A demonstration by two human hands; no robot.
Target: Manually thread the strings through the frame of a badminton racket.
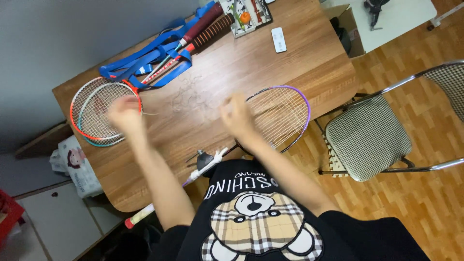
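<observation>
Above a wooden table point(217, 67), two bare hands are seen raised and blurred by motion. The right hand point(237, 116) is held at the near edge of a purple-framed racket point(282, 116), whose head lies flat just beside it and whose handle point(145, 212) runs back past the table's near edge; whether the fingers are pinching a string cannot be told. The left hand point(124, 113) is caught over the rim of a stack of orange and teal rackets point(96, 116), its grip equally unreadable. Between the hands a tangle of loose string point(193, 96) is spread on the wood. Beyond them, a compartmented tray point(246, 17) is filled with small tools and an orange piece. A checked chair point(367, 137) stands to the right.
</observation>
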